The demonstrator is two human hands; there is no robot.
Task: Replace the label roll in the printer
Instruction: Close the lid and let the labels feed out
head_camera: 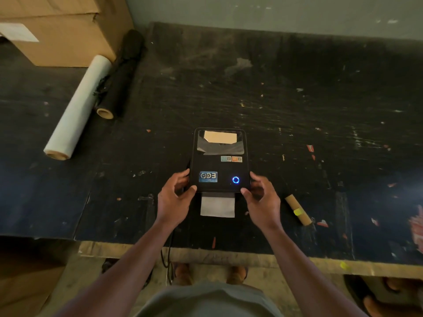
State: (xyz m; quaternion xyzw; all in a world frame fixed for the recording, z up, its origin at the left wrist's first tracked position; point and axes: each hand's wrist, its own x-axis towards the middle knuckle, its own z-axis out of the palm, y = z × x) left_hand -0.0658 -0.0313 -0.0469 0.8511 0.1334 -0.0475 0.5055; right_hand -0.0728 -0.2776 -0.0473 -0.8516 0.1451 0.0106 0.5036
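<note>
So the black label printer (219, 160) is sat near the front edge of the scuffed dark desk (297, 106), lid shut, blue ring lit. It's gripped at its near corners, left hand (175, 197) on one side, right hand (261, 201) on the other. A white label strip (218, 206) is poking out the front slot. An empty cardboard core (297, 209) is lying just right of the right hand.

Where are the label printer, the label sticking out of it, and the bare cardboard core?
label printer (218, 165): head view, middle of its black lid.
label (218, 207): head view, centre of the white strip at the front slot.
cardboard core (297, 209): head view, mid-tube, right of the right hand.
</note>
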